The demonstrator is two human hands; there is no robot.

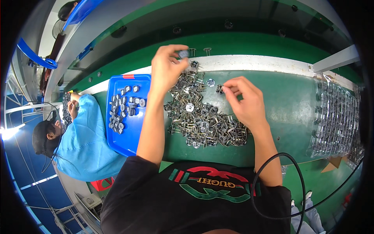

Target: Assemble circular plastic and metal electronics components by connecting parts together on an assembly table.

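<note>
My left hand (166, 66) is raised above the far side of the green table (288, 101), pinching a small dark round component (184, 54) between thumb and fingers. My right hand (244, 102) hovers over the pile's right part, its fingertips closed on another small dark component (219, 89). Between and below both hands lies a heap of several small metal-legged parts (202, 121). One loose silvery round part (210, 82) rests on the table between the hands.
A blue tray (134, 128) with several dark round parts stands left of the heap. Clear plastic trays of parts (337, 117) lie at the right. A white rail (257, 62) bounds the table's far edge. A person in a light blue coat (85, 136) works at the left.
</note>
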